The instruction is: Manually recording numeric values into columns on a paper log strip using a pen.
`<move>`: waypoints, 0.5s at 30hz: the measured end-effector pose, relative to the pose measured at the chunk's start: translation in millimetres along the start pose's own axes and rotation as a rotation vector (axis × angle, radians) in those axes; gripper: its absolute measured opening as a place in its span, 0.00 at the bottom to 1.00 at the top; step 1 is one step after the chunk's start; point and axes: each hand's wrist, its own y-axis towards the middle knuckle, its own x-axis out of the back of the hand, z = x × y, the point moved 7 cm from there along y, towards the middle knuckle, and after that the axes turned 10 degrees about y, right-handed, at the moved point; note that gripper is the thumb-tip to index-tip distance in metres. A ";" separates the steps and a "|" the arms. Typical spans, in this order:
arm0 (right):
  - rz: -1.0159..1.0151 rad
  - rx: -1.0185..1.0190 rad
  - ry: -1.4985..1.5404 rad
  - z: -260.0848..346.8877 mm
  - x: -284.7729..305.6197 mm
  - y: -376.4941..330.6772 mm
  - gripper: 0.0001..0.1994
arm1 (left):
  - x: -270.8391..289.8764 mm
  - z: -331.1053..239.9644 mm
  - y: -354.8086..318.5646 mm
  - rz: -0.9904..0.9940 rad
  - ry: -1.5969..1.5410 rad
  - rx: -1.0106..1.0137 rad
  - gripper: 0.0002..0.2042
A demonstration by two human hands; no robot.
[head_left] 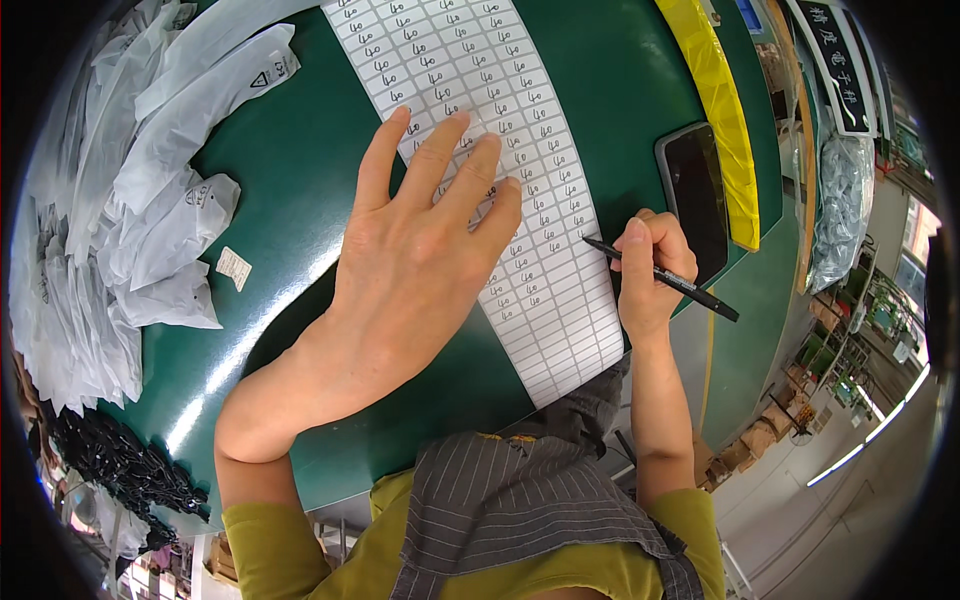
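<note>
A long white sheet of small label stickers runs down the green table, most of its cells handwritten and the lowest rows blank. My left hand lies on the sheet with its fingers spread, covering some of the cells. In my right hand is a black marker pen, pinched between thumb and fingers. The pen's tip points at a cell near the sheet's right edge; whether it touches the paper I cannot tell.
A dark smartphone lies beyond my right hand, beside a yellow strip. White plastic bags are heaped along the left side, with a small paper tag near them. A bundle of black items sits at the near left edge of the green table.
</note>
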 end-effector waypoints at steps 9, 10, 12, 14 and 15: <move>-0.033 -0.003 -0.010 0.8 -0.9 1.4 0.11 | 1.0 0.0 -0.1 -0.002 -0.002 -0.002 0.18; -0.045 -0.025 0.026 0.5 -0.9 1.4 0.11 | 1.1 -0.1 -0.1 -0.002 -0.001 -0.002 0.18; -0.029 -0.028 0.044 2.5 -0.9 1.8 0.11 | 1.2 -0.2 0.3 -0.006 -0.011 -0.003 0.18; -0.013 -0.031 0.061 4.4 -0.5 -0.7 0.11 | 1.1 -0.2 0.0 -0.002 -0.013 -0.004 0.18; -0.028 -0.002 0.096 8.2 1.2 -3.7 0.10 | 1.0 0.1 -0.3 0.003 -0.014 -0.002 0.18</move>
